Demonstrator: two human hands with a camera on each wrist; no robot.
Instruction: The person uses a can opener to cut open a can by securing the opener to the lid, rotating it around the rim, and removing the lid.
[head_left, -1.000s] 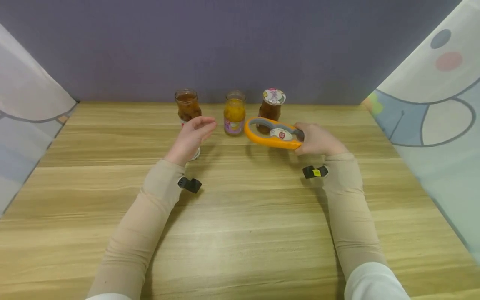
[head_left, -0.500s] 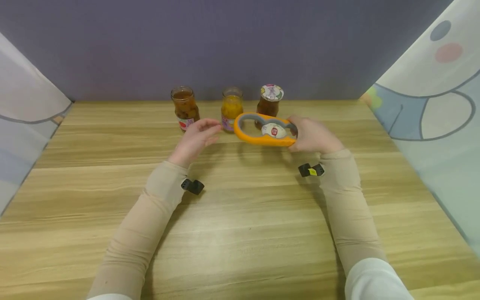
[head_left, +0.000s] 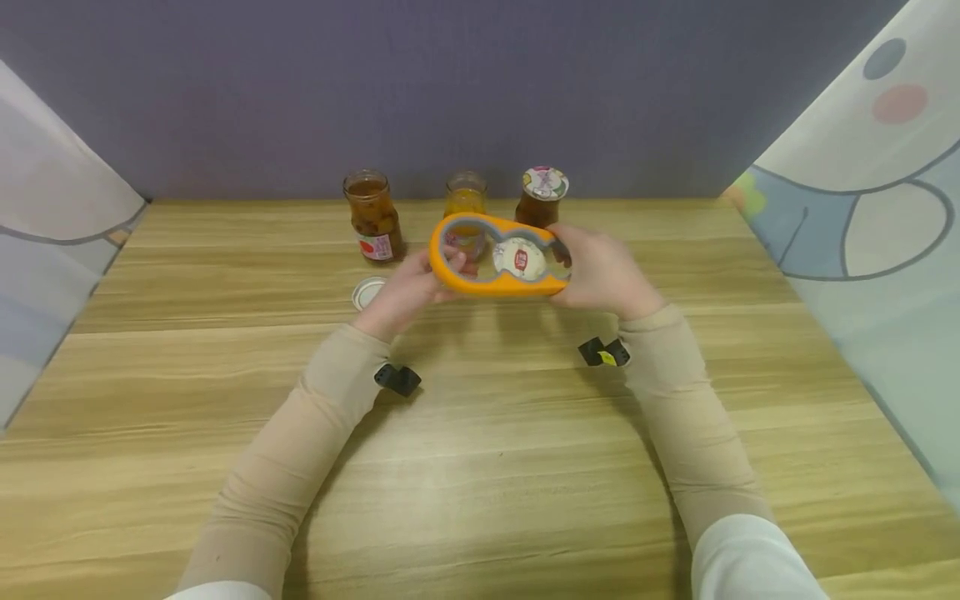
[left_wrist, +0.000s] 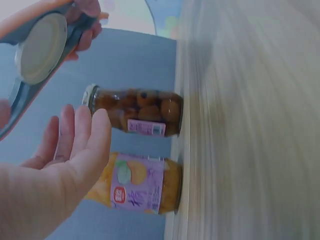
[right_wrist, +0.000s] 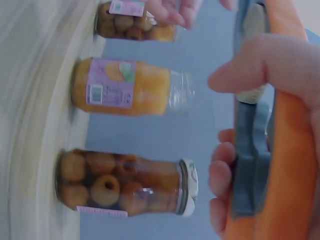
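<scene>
Right hand (head_left: 603, 271) grips orange opener (head_left: 501, 287) by one end, thumb on one side, fingers curled round other; opener up off bench (head_left: 480, 467), in front of jars. White lid with red mark (head_left: 522, 259) sits inside opener's frame. Left hand (head_left: 408, 292) at opener's far end, fingers loosely extended; contact with opener, cannot tell. Behind, upright on bench: lidless brown jar (head_left: 375, 225), lidless yellow jar (head_left: 467, 202), lidded brown jar (head_left: 537, 212). Loose lid (head_left: 366, 293) lies near left hand.
</scene>
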